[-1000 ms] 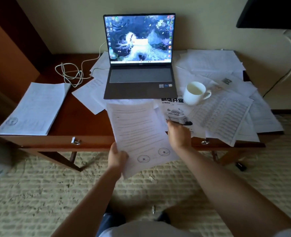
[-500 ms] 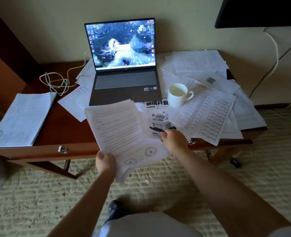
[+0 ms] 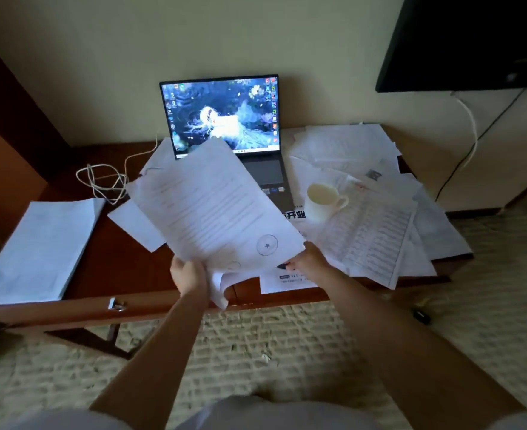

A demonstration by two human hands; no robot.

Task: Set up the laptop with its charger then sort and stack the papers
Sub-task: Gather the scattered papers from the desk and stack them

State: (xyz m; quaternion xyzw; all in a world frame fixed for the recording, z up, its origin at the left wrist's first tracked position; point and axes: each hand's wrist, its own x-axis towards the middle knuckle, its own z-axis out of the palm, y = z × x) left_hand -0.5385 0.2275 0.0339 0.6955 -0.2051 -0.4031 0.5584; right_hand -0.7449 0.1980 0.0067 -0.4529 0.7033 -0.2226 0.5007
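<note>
Left hand (image 3: 191,274) and right hand (image 3: 307,259) each pinch the sheet's (image 3: 212,206) near edge, raised over the desk (image 3: 113,259).

A dark wooden bench (image 3: 122,274) stands against the wall. On its left end lies a neat stack of papers (image 3: 39,246). Behind it, a white cable (image 3: 104,181) is coiled on the wood. An open laptop (image 3: 225,119) sits at the back middle. The right half is covered with loose sheets (image 3: 377,231) that overlap, and a white mug (image 3: 322,200) stands on them.
</note>
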